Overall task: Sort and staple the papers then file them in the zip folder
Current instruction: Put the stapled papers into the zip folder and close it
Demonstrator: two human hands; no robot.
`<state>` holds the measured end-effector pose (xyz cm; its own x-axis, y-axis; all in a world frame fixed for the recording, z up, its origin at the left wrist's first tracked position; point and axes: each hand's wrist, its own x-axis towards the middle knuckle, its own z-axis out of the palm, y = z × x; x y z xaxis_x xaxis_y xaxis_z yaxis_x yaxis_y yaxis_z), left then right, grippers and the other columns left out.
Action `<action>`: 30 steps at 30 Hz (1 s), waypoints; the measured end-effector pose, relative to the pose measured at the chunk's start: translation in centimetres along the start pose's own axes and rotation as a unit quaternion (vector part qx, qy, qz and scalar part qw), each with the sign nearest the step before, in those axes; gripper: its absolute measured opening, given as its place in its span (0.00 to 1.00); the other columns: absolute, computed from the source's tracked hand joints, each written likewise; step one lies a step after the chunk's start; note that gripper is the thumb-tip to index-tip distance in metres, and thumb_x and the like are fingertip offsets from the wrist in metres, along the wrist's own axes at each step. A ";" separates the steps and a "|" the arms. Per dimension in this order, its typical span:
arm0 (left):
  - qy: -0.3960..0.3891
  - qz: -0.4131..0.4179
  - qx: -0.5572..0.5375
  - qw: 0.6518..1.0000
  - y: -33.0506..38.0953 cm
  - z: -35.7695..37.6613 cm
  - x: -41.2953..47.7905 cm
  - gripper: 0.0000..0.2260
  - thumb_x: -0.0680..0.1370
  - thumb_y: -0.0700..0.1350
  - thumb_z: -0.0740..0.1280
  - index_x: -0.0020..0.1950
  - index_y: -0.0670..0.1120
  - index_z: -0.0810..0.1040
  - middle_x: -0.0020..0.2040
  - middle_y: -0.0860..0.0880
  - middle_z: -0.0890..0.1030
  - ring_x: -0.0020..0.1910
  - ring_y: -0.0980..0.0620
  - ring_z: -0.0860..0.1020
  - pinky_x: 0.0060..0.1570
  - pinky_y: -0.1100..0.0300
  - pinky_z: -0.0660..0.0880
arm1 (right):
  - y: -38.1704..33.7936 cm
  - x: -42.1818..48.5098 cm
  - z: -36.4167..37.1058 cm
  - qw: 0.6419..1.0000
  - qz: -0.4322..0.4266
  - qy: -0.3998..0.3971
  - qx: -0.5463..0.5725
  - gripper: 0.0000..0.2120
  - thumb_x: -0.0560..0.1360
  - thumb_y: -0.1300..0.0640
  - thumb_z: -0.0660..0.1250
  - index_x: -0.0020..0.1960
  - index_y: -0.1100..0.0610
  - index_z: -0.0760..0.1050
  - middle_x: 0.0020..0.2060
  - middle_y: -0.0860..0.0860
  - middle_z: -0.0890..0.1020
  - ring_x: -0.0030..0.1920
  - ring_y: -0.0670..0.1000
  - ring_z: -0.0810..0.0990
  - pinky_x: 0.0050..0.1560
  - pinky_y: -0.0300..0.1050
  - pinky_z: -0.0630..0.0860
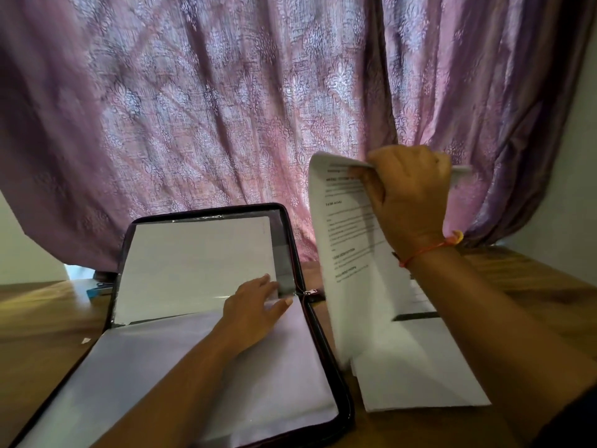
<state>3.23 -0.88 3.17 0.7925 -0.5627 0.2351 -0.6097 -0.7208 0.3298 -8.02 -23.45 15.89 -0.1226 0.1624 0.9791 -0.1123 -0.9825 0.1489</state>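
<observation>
Head view: papers lifted beside the open zip folder

The zip folder (326, 344) lies open on the wooden table (42, 334), blank sheets in both halves. The left hand (255, 305) rests flat on the folder's fold, fingers straight. The right hand (407, 195) grips the top edge of printed papers (349, 247), standing upright over a flat paper stack (420, 376) just right of the folder

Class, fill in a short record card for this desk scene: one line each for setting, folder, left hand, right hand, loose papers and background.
setting: brown wooden desk
folder: black-edged zip folder, lying open, white sheets inside
left hand: left hand rests with straight fingers at the folder's hinge
right hand: right hand, grip pinching the top of a printed white paper set, held upright
loose papers: white stack lying beside the folder
background: purple patterned curtain
</observation>
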 end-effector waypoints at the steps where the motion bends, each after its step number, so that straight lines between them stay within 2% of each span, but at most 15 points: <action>1: -0.004 0.012 -0.085 0.996 0.3 -0.5 -0.4 0.24 0.81 0.64 0.56 0.74 0.58 0.69 0.79 0.54 0.64 0.78 0.50 0.62 0.77 0.49 0.59 | -0.3 0.6 -0.2 1.000 0.007 0.010 0.005 0.14 0.82 0.46 0.60 0.47 0.54 0.77 0.42 0.50 0.80 0.43 0.56 0.74 0.47 0.51 0.66; 2: -0.021 0.021 -0.191 0.981 0.7 -1.0 -0.8 0.22 0.79 0.66 0.56 0.71 0.61 0.70 0.77 0.56 0.68 0.76 0.52 0.65 0.76 0.50 0.61 | -0.5 0.9 -0.4 1.000 0.013 0.014 0.008 0.15 0.83 0.45 0.59 0.46 0.54 0.76 0.42 0.50 0.80 0.44 0.56 0.74 0.47 0.51 0.65; 4: -0.069 0.045 -0.361 0.929 1.3 -1.6 -1.6 0.24 0.74 0.71 0.59 0.67 0.64 0.74 0.69 0.61 0.76 0.71 0.56 0.73 0.71 0.52 0.69 | -0.7 1.1 -0.4 1.000 0.014 0.015 0.013 0.16 0.83 0.45 0.59 0.46 0.54 0.76 0.41 0.50 0.80 0.43 0.57 0.74 0.47 0.51 0.65; 6: -0.115 0.068 -0.425 0.895 2.0 -1.7 -2.2 0.32 0.69 0.75 0.66 0.70 0.63 0.73 0.65 0.61 0.80 0.67 0.56 0.77 0.65 0.55 0.76 | -0.9 1.0 -0.3 1.000 0.004 0.011 0.018 0.14 0.82 0.45 0.61 0.46 0.54 0.77 0.41 0.50 0.80 0.42 0.57 0.75 0.48 0.52 0.66; 7: -0.134 0.079 -0.441 0.884 2.5 -1.6 -2.4 0.33 0.69 0.73 0.68 0.71 0.62 0.71 0.66 0.60 0.80 0.66 0.56 0.78 0.63 0.56 0.77 | -1.1 0.8 -0.2 1.000 -0.002 0.009 0.019 0.14 0.82 0.46 0.62 0.46 0.54 0.78 0.41 0.50 0.81 0.42 0.57 0.76 0.48 0.52 0.67; 9: -0.144 0.078 -0.458 0.874 3.3 -1.4 -2.5 0.27 0.72 0.63 0.71 0.70 0.61 0.70 0.64 0.61 0.80 0.64 0.56 0.79 0.61 0.58 0.78 | -1.3 0.7 0.0 1.000 -0.003 0.003 0.024 0.14 0.82 0.46 0.62 0.47 0.54 0.78 0.41 0.49 0.81 0.43 0.57 0.77 0.48 0.53 0.68; 11: -0.131 0.065 -0.465 0.873 3.2 -1.3 -2.3 0.23 0.76 0.52 0.72 0.70 0.59 0.71 0.63 0.59 0.81 0.63 0.53 0.80 0.61 0.54 0.79 | -1.2 0.8 0.0 1.000 0.008 -0.002 0.023 0.15 0.82 0.45 0.61 0.47 0.54 0.78 0.42 0.50 0.81 0.43 0.57 0.76 0.48 0.53 0.67; 13: -0.116 0.059 -0.479 0.868 2.3 -1.3 -2.0 0.20 0.80 0.45 0.70 0.71 0.54 0.73 0.63 0.54 0.83 0.62 0.49 0.81 0.59 0.49 0.80 | -1.0 0.8 0.0 0.999 0.025 -0.008 0.026 0.14 0.82 0.45 0.60 0.49 0.54 0.78 0.42 0.50 0.81 0.44 0.56 0.75 0.47 0.52 0.67; 16: -0.054 0.020 -0.508 0.860 1.1 -1.5 -1.7 0.19 0.78 0.48 0.70 0.69 0.51 0.76 0.62 0.52 0.83 0.61 0.46 0.82 0.55 0.44 0.82 | -0.9 0.7 0.1 0.997 0.055 -0.024 0.042 0.15 0.81 0.45 0.60 0.50 0.55 0.78 0.42 0.50 0.81 0.45 0.54 0.73 0.48 0.51 0.65; 19: 0.028 -0.023 -0.533 0.845 0.4 -1.9 -1.1 0.14 0.79 0.46 0.70 0.65 0.49 0.78 0.58 0.49 0.85 0.57 0.45 0.84 0.51 0.49 0.83 | -0.8 0.7 0.2 0.993 0.078 -0.059 0.071 0.12 0.81 0.47 0.61 0.51 0.55 0.77 0.42 0.51 0.81 0.45 0.56 0.75 0.49 0.53 0.68; 21: 0.075 -0.050 -0.567 0.819 0.1 -2.3 -0.8 0.12 0.80 0.44 0.70 0.63 0.47 0.79 0.56 0.46 0.86 0.52 0.44 0.85 0.47 0.54 0.83 | -0.7 0.7 0.3 0.989 0.090 -0.087 0.085 0.11 0.81 0.49 0.62 0.51 0.56 0.76 0.43 0.53 0.81 0.45 0.58 0.76 0.47 0.55 0.72; 24: 0.105 -0.071 -0.655 0.745 -0.6 -3.1 -0.6 0.11 0.80 0.40 0.70 0.61 0.43 0.80 0.52 0.44 0.86 0.45 0.48 0.85 0.40 0.56 0.82 | -0.5 1.2 0.1 0.981 0.113 -0.132 0.086 0.12 0.81 0.47 0.61 0.51 0.56 0.75 0.42 0.54 0.80 0.43 0.59 0.77 0.39 0.53 0.71; 26: 0.122 -0.094 -0.689 0.708 -1.1 -3.4 -0.3 0.12 0.79 0.40 0.70 0.63 0.43 0.79 0.55 0.42 0.86 0.50 0.45 0.85 0.47 0.51 0.82 | -0.2 1.4 0.2 0.967 0.157 -0.187 0.078 0.13 0.81 0.46 0.61 0.51 0.56 0.74 0.41 0.53 0.79 0.42 0.58 0.75 0.36 0.48 0.66; 28: 0.130 -0.119 -0.705 0.687 -1.6 -3.2 -0.1 0.14 0.80 0.42 0.70 0.65 0.43 0.79 0.57 0.41 0.85 0.57 0.40 0.83 0.55 0.46 0.81 | 0.3 1.2 0.4 0.930 0.241 -0.266 0.080 0.13 0.79 0.44 0.63 0.53 0.54 0.75 0.44 0.54 0.80 0.45 0.60 0.77 0.39 0.48 0.68; 30: 0.122 -0.146 -0.720 0.668 -1.8 -3.1 0.0 0.14 0.80 0.44 0.70 0.65 0.43 0.78 0.57 0.40 0.85 0.57 0.39 0.83 0.53 0.44 0.81 | 1.0 0.4 0.8 0.883 0.322 -0.326 0.100 0.13 0.78 0.43 0.65 0.53 0.53 0.76 0.48 0.55 0.82 0.49 0.61 0.79 0.45 0.50 0.74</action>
<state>4.35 1.63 5.40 0.9602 -0.2741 0.0530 0.0790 0.4490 0.8900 -7.39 -24.48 16.55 0.5034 -0.4599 0.7315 -0.0422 -0.8587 -0.5108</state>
